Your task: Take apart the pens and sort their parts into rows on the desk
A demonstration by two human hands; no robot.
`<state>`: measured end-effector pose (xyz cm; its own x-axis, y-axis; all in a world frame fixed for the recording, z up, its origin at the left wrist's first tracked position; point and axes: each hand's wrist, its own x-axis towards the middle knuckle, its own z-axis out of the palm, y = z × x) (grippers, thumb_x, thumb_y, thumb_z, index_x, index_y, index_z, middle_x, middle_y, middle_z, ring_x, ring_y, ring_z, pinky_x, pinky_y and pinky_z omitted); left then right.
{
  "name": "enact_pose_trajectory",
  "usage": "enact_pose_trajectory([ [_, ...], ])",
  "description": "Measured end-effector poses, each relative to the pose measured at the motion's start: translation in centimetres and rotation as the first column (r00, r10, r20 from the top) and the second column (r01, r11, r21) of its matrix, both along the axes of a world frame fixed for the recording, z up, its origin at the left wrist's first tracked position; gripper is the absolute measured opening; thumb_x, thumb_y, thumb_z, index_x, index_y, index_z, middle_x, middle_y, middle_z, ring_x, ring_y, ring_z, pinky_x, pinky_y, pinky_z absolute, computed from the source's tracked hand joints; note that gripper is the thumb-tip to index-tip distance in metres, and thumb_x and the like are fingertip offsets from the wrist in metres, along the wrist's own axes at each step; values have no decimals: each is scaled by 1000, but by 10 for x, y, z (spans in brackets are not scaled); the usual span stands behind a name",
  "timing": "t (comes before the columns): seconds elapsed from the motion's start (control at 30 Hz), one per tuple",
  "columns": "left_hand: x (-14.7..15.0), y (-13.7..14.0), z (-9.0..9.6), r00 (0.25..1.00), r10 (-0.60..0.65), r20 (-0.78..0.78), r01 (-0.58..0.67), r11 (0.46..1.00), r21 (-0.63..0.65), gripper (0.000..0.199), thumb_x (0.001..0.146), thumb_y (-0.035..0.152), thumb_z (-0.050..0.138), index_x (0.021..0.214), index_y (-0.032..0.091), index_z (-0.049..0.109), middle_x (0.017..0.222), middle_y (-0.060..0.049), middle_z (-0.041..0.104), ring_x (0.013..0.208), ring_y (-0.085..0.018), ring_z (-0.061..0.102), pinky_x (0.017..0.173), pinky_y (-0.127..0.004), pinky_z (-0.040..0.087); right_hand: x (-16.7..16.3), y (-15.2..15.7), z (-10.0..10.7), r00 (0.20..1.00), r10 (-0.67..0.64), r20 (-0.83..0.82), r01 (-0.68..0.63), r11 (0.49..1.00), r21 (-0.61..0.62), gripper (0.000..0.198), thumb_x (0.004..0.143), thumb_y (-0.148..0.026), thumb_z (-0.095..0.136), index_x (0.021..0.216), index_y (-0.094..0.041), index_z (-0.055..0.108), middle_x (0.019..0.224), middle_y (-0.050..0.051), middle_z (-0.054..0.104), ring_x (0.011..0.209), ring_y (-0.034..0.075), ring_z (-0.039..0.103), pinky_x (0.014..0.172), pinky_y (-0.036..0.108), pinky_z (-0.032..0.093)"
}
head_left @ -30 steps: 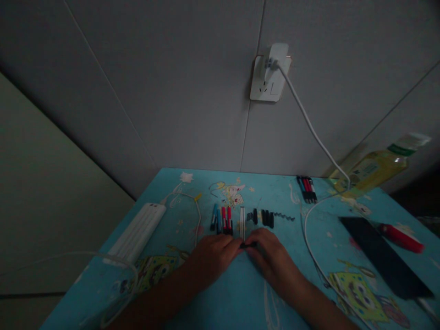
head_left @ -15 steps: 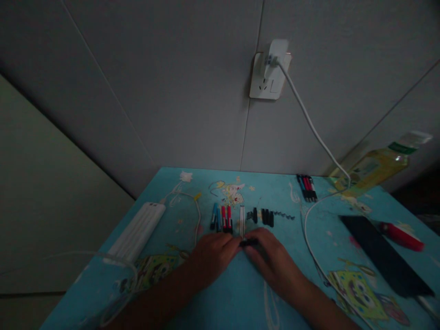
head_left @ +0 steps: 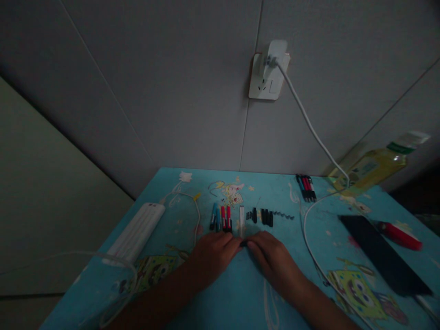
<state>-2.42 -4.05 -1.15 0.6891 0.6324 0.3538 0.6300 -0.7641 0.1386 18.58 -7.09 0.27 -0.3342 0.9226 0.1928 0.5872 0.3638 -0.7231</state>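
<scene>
Fingertips of my left hand [head_left: 217, 252] and my right hand [head_left: 271, 254] meet at the middle of the table, both closed on a small black pen part [head_left: 244, 244]. Most of that part is hidden by the fingers. Just beyond my left hand lie blue pen barrels [head_left: 215, 216] and red pen barrels [head_left: 226, 217]. Thin pale pen refills [head_left: 241, 221] lie straight ahead of the fingertips. To their right are short black pen pieces [head_left: 267, 217] and a row of small springs [head_left: 283, 215].
Several whole pens [head_left: 306, 188] lie at the back right, near a bottle of yellow liquid [head_left: 373, 169]. A white power strip [head_left: 137, 231] is on the left. A white cable [head_left: 305, 233] crosses the right side, beside a dark flat object [head_left: 381, 252] and a red-handled tool [head_left: 401, 236].
My right hand has moved slightly left, closer to my left hand, so less of the black pen part shows. The laid-out parts look unchanged.
</scene>
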Motion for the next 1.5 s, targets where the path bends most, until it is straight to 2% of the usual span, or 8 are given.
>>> enact_pose_trajectory([
  [0.17, -1, 1, -2, 1000, 19, -13, -19, 999, -29, 10, 98, 24, 52, 101, 19, 61, 82, -1, 63, 76, -19, 65, 67, -31, 49, 0, 1, 2, 998, -31, -52, 36, 995, 93, 13, 95, -18, 54, 104, -23, 61, 102, 7, 63, 97, 21, 61, 87, 37, 52],
  [0.43, -2, 1, 2, 991, 122, -47, -123, 992, -19, 26, 97, 17, 50, 120, 26, 60, 86, -2, 67, 74, -18, 66, 71, -31, 48, 7, 3, 10, 990, -111, -90, 123, 981, 151, 15, 97, -22, 51, 106, -24, 63, 102, 8, 64, 97, 22, 62, 86, 37, 53],
  [0.67, -3, 3, 5, 982, 182, -43, -184, 982, -35, 23, 97, 19, 50, 117, 25, 58, 94, -3, 68, 75, -18, 64, 75, -32, 47, 23, 9, 16, 958, -243, -152, 255, 965, 60, 18, 98, -31, 52, 109, -25, 64, 108, 7, 64, 96, 21, 62, 75, 31, 54],
  [0.87, -3, 4, 2, 971, 227, -75, -232, 971, -63, 15, 98, 20, 48, 105, 23, 60, 85, -1, 66, 71, -19, 63, 73, -34, 45, 39, 18, 10, 908, -400, -123, 413, 904, 108, 24, 95, -38, 57, 113, -23, 61, 97, 6, 67, 84, 21, 62, 72, 34, 52],
  [0.93, -3, 3, 2, 972, 227, -62, -230, 972, -53, 14, 98, 20, 47, 102, 22, 60, 83, -1, 66, 70, -18, 63, 73, -34, 45, 43, 22, 4, 900, -432, -62, 436, 883, 173, 23, 93, -38, 60, 110, -21, 62, 94, 6, 67, 82, 22, 61, 72, 35, 52],
  [1.03, -2, 3, 1, 977, 213, -26, -214, 976, -38, 14, 99, 21, 46, 102, 22, 60, 84, -1, 67, 70, -18, 63, 71, -33, 44, 46, 31, -7, 917, -393, 65, 356, 881, 312, 16, 94, -31, 58, 103, -20, 65, 97, 8, 67, 88, 23, 62, 83, 39, 51],
  [1.17, -1, 2, 0, 976, 217, -25, -218, 975, -50, 15, 99, 20, 46, 104, 22, 60, 85, -2, 68, 70, -18, 64, 72, -33, 43, 43, 43, -15, 895, -379, 235, 258, 871, 419, 20, 96, -21, 54, 109, -20, 69, 104, 9, 67, 94, 24, 60, 87, 40, 49],
  [1.5, 1, 0, 7, 956, 275, -101, -287, 948, -136, 19, 100, 21, 44, 106, 26, 61, 93, -2, 70, 78, -22, 67, 86, -44, 42, 22, 43, -11, 741, -396, 542, 95, 861, 500, 24, 94, -18, 59, 115, -22, 69, 104, 8, 68, 91, 23, 57, 81, 37, 41],
])
